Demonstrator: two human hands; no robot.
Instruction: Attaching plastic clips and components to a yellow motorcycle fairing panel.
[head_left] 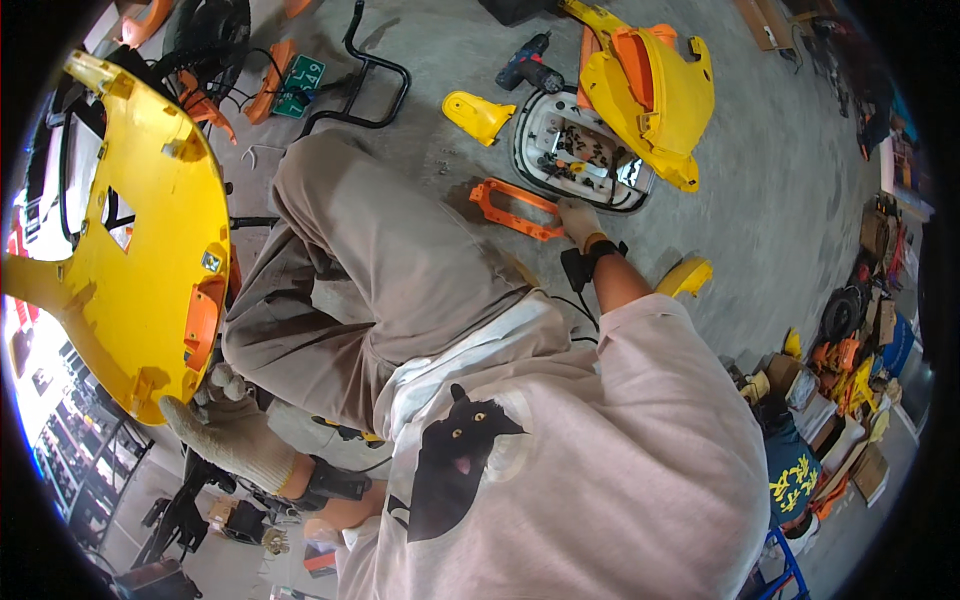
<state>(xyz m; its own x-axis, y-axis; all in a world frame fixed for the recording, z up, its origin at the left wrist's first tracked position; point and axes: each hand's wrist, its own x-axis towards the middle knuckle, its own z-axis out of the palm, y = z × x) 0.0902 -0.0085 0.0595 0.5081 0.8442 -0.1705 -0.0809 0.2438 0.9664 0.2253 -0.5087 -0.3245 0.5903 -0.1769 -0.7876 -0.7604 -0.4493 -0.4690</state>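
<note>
A large yellow body panel (pixel 160 220) stands upright at the left, with an orange piece (pixel 203 322) on its inner side. My left hand (pixel 232 435), in a pale knit glove, grips the panel's lower edge, thumb and curled fingers at its bottom tip. Beyond my bent leg, my gloved right hand (pixel 580 222) is closed on the right end of an orange rectangular frame (pixel 515 208) low over the floor. Just past that hand lies a white, dark-rimmed tray (pixel 530 150) holding many small dark fasteners and a yellow-handled tool. Fingertips of the right hand are partly hidden.
A cordless drill (pixel 530 68), a small yellow cover (pixel 478 117) and a yellow-orange fairing (pixel 655 95) surround the tray. Another yellow piece (pixel 686 276) lies beside my right forearm. A black tubular frame (pixel 375 75) and wheel (pixel 205 35) are at far left; piled parts (pixel 850 370) line the right.
</note>
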